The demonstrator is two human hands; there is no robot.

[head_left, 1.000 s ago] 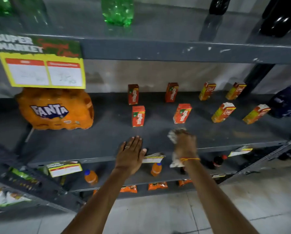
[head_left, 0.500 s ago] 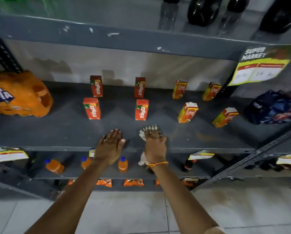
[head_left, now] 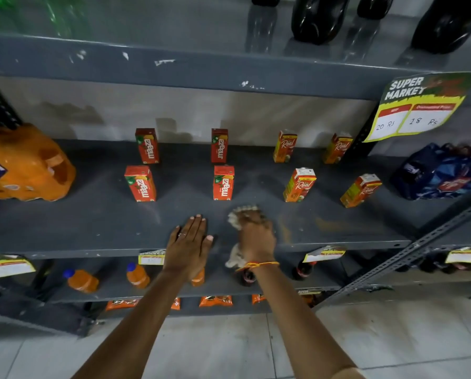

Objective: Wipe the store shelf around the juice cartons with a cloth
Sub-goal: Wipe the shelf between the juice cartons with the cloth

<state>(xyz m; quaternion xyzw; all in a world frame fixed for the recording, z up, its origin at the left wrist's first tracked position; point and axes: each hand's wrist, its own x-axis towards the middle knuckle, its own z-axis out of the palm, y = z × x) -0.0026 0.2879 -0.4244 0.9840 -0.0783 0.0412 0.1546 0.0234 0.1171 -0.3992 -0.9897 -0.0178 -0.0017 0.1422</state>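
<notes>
A grey metal shelf [head_left: 97,220] holds several small juice cartons in two rows: red Maaza cartons [head_left: 223,183] on the left, orange-yellow Real cartons [head_left: 299,185] on the right. My right hand [head_left: 256,236] presses a whitish cloth [head_left: 238,214] onto the shelf near its front edge, just in front of the middle red carton; a tail of the cloth hangs over the edge. My left hand [head_left: 189,244] lies flat, fingers apart, on the shelf front beside it, holding nothing.
An orange Fanta multipack [head_left: 23,162] fills the shelf's left end, a dark blue pack [head_left: 442,170] the right. A yellow price sign [head_left: 417,105] hangs from the shelf above, which carries dark bottles [head_left: 319,17]. Orange bottles [head_left: 82,280] stand on the lower shelf.
My view has swung to the right along the shelf, so the Fanta pack slid left. My right hand with the cloth has shifted left, closer to my left hand.
</notes>
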